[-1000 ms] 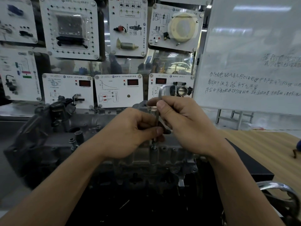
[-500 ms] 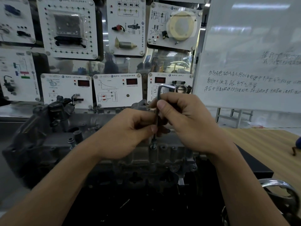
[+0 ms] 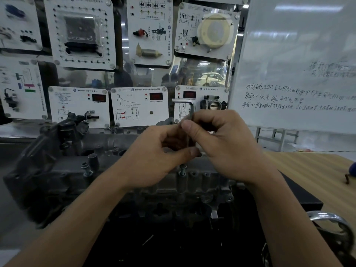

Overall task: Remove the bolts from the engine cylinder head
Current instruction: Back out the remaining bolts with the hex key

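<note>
Bolt: only a short threaded length and a washer show under my hands. Its head is behind my fingers, so I cannot tell whether the key sits in it.
Hex key: the bent top stands clear above my right hand, with the short arm pointing left. The shaft lower down is a blur between my fingers.
Bolt's place: upright and raised out of a boss on the near top edge of the cylinder head, about halfway along.
Cylinder head: dull grey casting, dark with grime, with a row of round bosses along the near edge. Its left end is smeared by blur.
Left hand: curled, thumb and fingers pinching the key's shaft just above the bolt.
Right hand: curled, pinching the shaft higher up, thumb on the near side.
Second bolt: stands raised toward the head's left end.
Desk: wood grain, right of the head.
Handwheel: chrome, right of the head and nearer me, cut off by the frame.
Panels: white training boards behind the head.
Whiteboard: behind and to the right, its handwriting too smeared to read.
</note>
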Demonstrator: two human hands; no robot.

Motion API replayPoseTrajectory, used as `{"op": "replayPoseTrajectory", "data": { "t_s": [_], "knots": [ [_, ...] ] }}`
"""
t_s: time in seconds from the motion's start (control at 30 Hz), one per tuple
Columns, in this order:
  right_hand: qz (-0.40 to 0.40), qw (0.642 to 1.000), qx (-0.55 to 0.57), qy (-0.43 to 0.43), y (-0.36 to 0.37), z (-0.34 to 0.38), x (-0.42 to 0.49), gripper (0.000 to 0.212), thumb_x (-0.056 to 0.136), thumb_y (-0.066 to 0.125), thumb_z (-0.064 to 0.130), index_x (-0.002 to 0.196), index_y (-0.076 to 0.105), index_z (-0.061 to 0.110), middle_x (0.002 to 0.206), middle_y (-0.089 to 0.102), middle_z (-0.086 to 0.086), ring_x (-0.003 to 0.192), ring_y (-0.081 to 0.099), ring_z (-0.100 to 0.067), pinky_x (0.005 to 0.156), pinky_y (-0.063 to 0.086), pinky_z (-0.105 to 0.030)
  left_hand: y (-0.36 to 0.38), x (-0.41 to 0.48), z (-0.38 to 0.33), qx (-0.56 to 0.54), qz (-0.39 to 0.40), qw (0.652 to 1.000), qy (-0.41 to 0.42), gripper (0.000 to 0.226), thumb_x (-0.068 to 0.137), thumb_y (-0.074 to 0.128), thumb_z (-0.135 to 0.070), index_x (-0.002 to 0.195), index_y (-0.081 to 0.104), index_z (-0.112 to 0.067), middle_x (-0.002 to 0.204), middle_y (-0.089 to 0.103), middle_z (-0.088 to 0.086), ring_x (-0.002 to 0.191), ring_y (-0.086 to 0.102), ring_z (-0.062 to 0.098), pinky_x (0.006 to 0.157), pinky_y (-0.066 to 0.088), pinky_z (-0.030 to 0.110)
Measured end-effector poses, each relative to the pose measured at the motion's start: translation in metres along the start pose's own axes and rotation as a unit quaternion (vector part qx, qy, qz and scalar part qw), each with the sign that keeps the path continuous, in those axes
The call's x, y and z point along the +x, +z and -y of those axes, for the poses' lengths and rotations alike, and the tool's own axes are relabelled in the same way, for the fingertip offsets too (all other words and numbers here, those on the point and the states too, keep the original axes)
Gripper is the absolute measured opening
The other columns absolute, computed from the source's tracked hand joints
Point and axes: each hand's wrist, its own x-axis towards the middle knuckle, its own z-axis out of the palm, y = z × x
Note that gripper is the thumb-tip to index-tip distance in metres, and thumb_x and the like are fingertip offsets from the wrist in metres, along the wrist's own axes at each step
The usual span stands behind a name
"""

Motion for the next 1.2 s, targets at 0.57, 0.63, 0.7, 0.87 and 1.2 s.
{"op": "replayPoseTrajectory", "data": {
  "t_s": [0.57,0.63,0.7,0.87,1.2],
  "knots": [
    [-0.097,0.995,0.014,0.03,-0.007,-0.002,0.002,0.025,0.102,0.052,0.025,0.086,0.068,0.016,0.054,0.049,0.012,0.048,0.041,-0.001,0.046,0.034,-0.018,-0.006,0.002,-0.001,0.111,0.123,0.982,-0.093,0.026,0.08,0.082,-0.028,0.103,0.069,-0.033,0.093,0.074,-0.022,0.087,0.069,-0.005,0.08,0.055,0.015],
    [-0.111,0.993,-0.004,0.046,-0.017,-0.005,0.001,0.027,0.104,0.048,0.027,0.086,0.067,0.019,0.055,0.045,0.009,0.049,0.038,-0.006,0.045,0.032,-0.021,-0.009,0.002,-0.001,0.118,0.131,0.981,-0.086,0.021,0.083,0.079,-0.019,0.099,0.073,-0.033,0.091,0.074,-0.023,0.087,0.069,-0.007,0.081,0.053,0.009],
    [-0.097,0.993,-0.031,0.06,-0.026,-0.009,-0.002,0.03,0.104,0.046,0.027,0.082,0.064,0.017,0.05,0.042,0.008,0.045,0.035,-0.005,0.042,0.029,-0.018,-0.008,0.0,-0.001,0.109,0.097,0.987,-0.07,0.017,0.081,0.081,-0.018,0.088,0.075,-0.033,0.084,0.075,-0.021,0.081,0.069,-0.006,0.075,0.049,0.004],
    [-0.072,0.984,-0.147,0.073,-0.042,-0.02,-0.01,0.034,0.104,0.047,0.024,0.079,0.06,0.003,0.049,0.05,0.021,0.044,0.044,-0.001,0.044,0.033,-0.012,-0.007,-0.001,-0.002,0.077,0.062,0.993,-0.07,0.023,0.069,0.086,-0.034,0.089,0.075,-0.033,0.083,0.075,-0.017,0.081,0.07,-0.001,0.074,0.053,0.009],
    [-0.057,0.983,-0.155,0.083,-0.05,-0.029,-0.027,0.028,0.101,0.05,0.025,0.077,0.061,0.015,0.053,0.054,0.02,0.049,0.048,-0.001,0.046,0.034,-0.011,0.034,0.018,-0.03,0.181,0.014,0.983,-0.014,0.022,0.094,0.064,-0.035,0.114,0.071,-0.028,0.098,0.072,-0.02,0.086,0.064,-0.009,0.073,0.051,0.006]
  ]
}}
